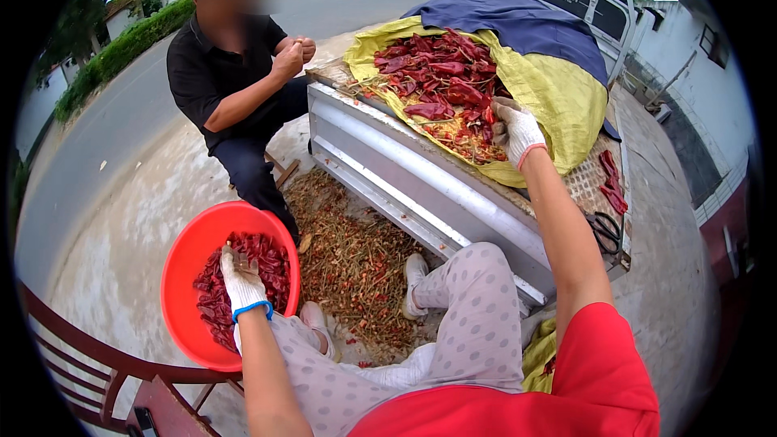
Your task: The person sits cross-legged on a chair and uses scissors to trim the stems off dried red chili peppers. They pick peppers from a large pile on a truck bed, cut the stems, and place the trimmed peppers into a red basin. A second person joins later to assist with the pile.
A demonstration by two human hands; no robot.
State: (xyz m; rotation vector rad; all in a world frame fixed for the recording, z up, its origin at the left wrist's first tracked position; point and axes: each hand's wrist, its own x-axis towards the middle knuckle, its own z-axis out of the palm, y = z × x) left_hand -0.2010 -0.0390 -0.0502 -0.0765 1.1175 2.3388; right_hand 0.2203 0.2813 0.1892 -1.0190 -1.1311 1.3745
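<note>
My left hand (243, 282), in a white knit glove with a blue cuff and soiled fingers, is over the red basin (176, 291). Its fingers are apart, just above the dried red chili peppers (279, 275) inside. On the truck bed, my right hand (518, 131), in a similar glove with a reddish cuff, is at the right edge of a large heap of dried red chili peppers (449, 69). Its fingers curl around a chili pepper (488, 116), partly hidden by the glove.
A yellow sheet (558, 97) lies under the heap, with a dark blue cover behind. Black scissors (605, 232) and loose peppers (613, 182) lie right on the bed. Stems (348, 275) litter the ground. A person (235, 73) sits across, hands together. A wooden chair (105, 380) stands lower left.
</note>
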